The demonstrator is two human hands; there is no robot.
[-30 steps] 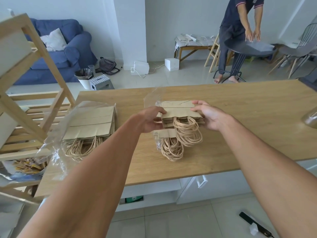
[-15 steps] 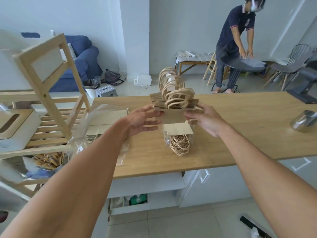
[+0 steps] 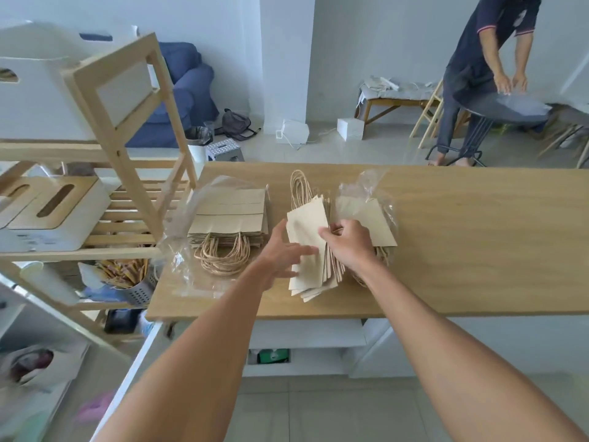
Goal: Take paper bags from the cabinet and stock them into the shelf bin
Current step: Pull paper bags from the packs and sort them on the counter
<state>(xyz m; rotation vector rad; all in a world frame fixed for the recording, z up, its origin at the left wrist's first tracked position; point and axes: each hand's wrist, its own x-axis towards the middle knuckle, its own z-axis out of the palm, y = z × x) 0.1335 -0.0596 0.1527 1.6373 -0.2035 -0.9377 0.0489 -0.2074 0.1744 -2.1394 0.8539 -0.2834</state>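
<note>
Right hand [image 3: 349,247] grips the kraft bag stack [image 3: 310,250], left hand [image 3: 280,253] flat against it (square edges before shelving)

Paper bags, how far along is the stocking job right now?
Done: bags are out of the cabinet, with one wrapped pack lying on the counter. In hand: the right hand grips a loose stack and the left hand steadies it above a plastic wrap. Left: nothing shows bags in a shelf bin yet.
</note>
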